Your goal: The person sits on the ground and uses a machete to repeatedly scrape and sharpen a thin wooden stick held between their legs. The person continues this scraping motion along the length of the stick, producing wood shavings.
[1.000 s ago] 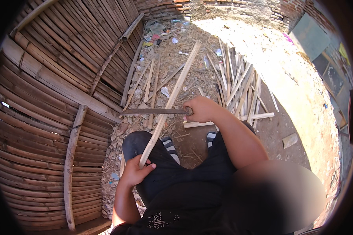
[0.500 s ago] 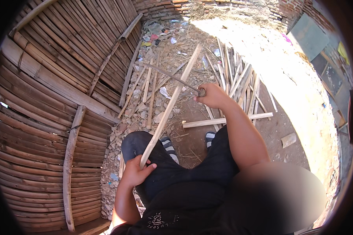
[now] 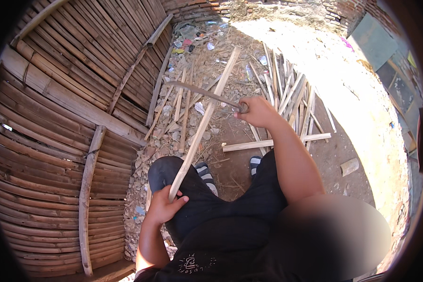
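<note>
A long, pale strip of split bamboo or wood (image 3: 203, 128) slants away from my left thigh toward the far ground. My left hand (image 3: 165, 206) is closed around its near end, with the thumb on the right side. In my right hand (image 3: 257, 113) is the handle of a machete (image 3: 189, 87) with a dark, slightly curved blade. The blade points left and lies across the upper part of the strip; whether it cuts into the wood cannot be made out.
A heap of cut strips (image 3: 291, 96) lies ahead on the right, with one single strip (image 3: 277, 143) crosswise before my feet. A bamboo wall (image 3: 47, 155) rises on the left. Rubble and litter (image 3: 188, 44) cover the ground beside it. A short block (image 3: 349, 167) lies at right.
The machete's tip has swung slightly left and nearer, so the blade lies flatter across the strip. My left hand keeps its grip, and the whole view has shifted a little.
</note>
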`<state>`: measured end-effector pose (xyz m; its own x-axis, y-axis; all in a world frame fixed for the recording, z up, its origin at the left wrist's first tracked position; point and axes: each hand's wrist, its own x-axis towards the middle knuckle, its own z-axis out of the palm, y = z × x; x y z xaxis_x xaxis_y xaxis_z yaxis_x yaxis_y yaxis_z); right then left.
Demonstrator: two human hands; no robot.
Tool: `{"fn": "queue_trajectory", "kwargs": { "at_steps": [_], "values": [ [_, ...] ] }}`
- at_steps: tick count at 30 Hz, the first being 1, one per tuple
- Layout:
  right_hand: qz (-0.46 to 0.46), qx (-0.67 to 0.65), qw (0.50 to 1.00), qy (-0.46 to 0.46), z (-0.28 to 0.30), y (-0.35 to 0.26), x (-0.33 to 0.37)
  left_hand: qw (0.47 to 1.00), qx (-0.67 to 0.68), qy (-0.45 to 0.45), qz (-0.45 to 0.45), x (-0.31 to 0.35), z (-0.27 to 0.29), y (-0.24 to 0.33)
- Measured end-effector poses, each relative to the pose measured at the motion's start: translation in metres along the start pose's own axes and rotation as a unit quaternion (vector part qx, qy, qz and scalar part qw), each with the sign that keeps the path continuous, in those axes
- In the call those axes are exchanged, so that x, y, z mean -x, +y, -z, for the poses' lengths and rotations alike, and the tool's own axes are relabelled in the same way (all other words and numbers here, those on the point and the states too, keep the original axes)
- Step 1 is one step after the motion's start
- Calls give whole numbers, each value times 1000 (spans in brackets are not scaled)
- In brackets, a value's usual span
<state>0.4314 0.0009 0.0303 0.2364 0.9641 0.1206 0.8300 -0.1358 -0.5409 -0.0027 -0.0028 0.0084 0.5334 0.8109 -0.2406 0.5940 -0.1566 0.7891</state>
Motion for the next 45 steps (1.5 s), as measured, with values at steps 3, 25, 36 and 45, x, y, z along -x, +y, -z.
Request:
{"fn": "queue_trajectory", "kwargs": {
  "at_steps": [3, 25, 36, 45],
  "values": [
    [-155, -59, 978, 126, 24, 12, 4, 998, 49, -18, 23, 8, 6, 10],
    [-139, -219, 948, 187, 37, 18, 5, 949, -219, 115, -197, -239, 99, 125],
    [-202, -284, 880, 322, 89, 41, 46, 986, 72, 150, -5, -149, 78, -85],
    [-414, -235, 844, 246, -44, 224, 172, 962, 148, 226, -25, -132, 73, -137]
  ]
}}
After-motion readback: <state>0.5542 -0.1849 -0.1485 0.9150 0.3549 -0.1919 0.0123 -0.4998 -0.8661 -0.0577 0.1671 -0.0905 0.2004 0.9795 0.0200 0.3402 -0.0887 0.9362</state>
